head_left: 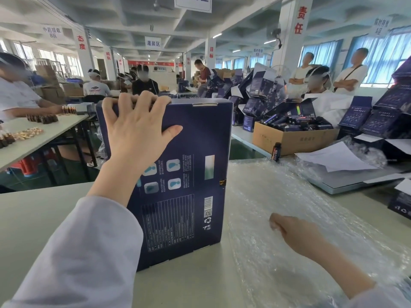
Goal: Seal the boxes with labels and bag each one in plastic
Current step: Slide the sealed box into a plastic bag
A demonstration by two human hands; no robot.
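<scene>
One navy box (195, 141), barcode (208, 202), QR code (208, 212); left fingers (124, 101) grip top; right fingers (275, 223): hold unclear.

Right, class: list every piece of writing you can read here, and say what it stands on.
"灌装区": centre hanging sign.
"责任": right pillar.
"态度": left pillar.
"目标": middle pillar.
"中药提取 B区": left hanging sign.
Print on navy box: too small to read.
Other signs: blurred or cut off.
</scene>
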